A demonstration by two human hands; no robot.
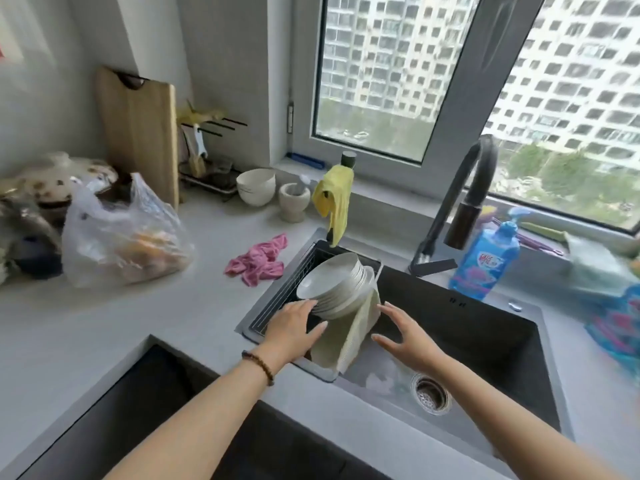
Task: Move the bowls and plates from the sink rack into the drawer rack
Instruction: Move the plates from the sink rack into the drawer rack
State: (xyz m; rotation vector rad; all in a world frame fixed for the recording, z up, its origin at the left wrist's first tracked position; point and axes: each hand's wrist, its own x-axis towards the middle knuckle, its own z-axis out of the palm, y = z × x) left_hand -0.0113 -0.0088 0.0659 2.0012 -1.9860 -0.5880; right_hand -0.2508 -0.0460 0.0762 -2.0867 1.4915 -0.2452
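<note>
A leaning stack of several white plates and bowls [334, 285] stands in the dark sink rack [277, 299] at the left end of the sink. My left hand [292, 329] reaches in with straight fingers, its fingertips touching the lower rim of the stack. My right hand [403, 332] hovers open just right of the stack, fingers spread, holding nothing, above a pale cloth [349, 337] draped over the rack's edge. The drawer rack is not visible; a dark open recess [138, 410] lies at lower left.
A black faucet [460, 202] arches over the sink basin [485, 341], with a blue soap bottle [485, 261] beside it. A yellow cloth [334, 199] hangs behind the rack. A pink rag [259, 259], plastic bag [121, 237] and stacked white bowls [256, 185] sit on the counter.
</note>
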